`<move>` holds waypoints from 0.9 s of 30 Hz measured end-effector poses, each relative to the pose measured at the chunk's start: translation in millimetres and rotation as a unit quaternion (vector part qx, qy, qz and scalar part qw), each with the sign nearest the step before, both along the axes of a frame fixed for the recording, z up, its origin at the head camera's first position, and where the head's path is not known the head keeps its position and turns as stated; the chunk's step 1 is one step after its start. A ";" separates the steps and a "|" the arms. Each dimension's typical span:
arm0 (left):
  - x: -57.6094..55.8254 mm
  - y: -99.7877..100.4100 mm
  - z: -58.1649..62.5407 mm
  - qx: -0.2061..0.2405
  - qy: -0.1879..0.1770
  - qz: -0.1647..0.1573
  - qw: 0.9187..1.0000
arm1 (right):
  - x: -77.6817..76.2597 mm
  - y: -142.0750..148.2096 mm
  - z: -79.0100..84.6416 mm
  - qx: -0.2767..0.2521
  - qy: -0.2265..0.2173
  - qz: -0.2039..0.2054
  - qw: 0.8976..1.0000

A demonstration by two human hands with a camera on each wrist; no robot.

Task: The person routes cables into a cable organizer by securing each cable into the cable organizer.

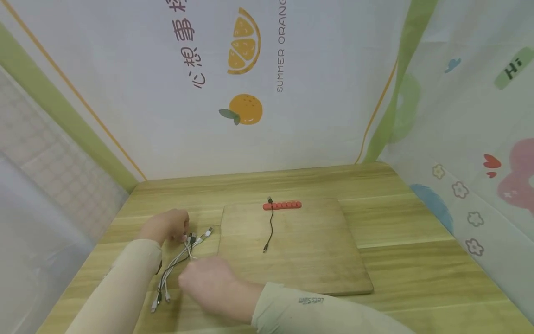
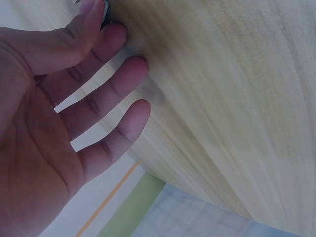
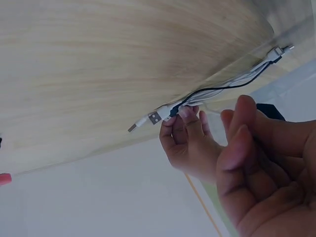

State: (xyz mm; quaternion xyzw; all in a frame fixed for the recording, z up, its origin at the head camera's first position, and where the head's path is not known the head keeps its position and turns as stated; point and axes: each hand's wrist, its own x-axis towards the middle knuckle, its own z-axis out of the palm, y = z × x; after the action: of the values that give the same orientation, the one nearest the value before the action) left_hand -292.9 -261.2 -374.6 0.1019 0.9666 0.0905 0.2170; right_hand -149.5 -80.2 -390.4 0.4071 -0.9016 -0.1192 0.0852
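Note:
A bundle of white and black charging cables [image 1: 177,262] lies on the wooden table [image 1: 417,260], left of a wooden board [image 1: 308,250]. My left hand [image 1: 182,235] pinches the plug ends of the bundle between thumb and forefinger [image 2: 114,33]; the other fingers are spread and relaxed. The right wrist view shows those fingertips on the cables [image 3: 217,91] beside a USB plug [image 3: 153,117]. My right hand [image 1: 188,278] hovers over the middle of the bundle, its fingers [image 3: 242,128] loosely curled and holding nothing. A red cable holder [image 1: 282,205] on the board grips one black cable [image 1: 270,227].
Printed cloth walls close the table in at the back [image 1: 267,93] and on the right [image 1: 471,139]. The board takes up the table's middle; bare wood lies to its right and along the front edge.

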 end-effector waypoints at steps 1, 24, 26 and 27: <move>0.0 -0.4 0.1 0.002 -0.001 0.001 1.000 | -0.3 1.4 1.3 -0.001 0.000 0.001 1.000; -8.6 -8.3 16.8 0.020 0.065 -0.053 0.996 | -10.6 16.8 2.0 -0.033 -0.020 0.058 0.998; -11.3 -7.7 25.5 0.022 0.066 -0.059 0.996 | -11.7 17.8 3.1 -0.031 -0.020 0.055 0.998; -12.5 -7.6 29.9 0.022 0.067 -0.064 0.995 | -12.2 18.4 4.0 -0.030 -0.022 0.052 0.998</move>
State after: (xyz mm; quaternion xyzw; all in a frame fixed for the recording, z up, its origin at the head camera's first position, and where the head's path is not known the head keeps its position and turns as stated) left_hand -305.4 -268.8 -344.7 0.1743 0.9682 0.0906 0.1549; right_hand -161.7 -61.8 -386.4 0.4531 -0.8840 -0.0791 0.0837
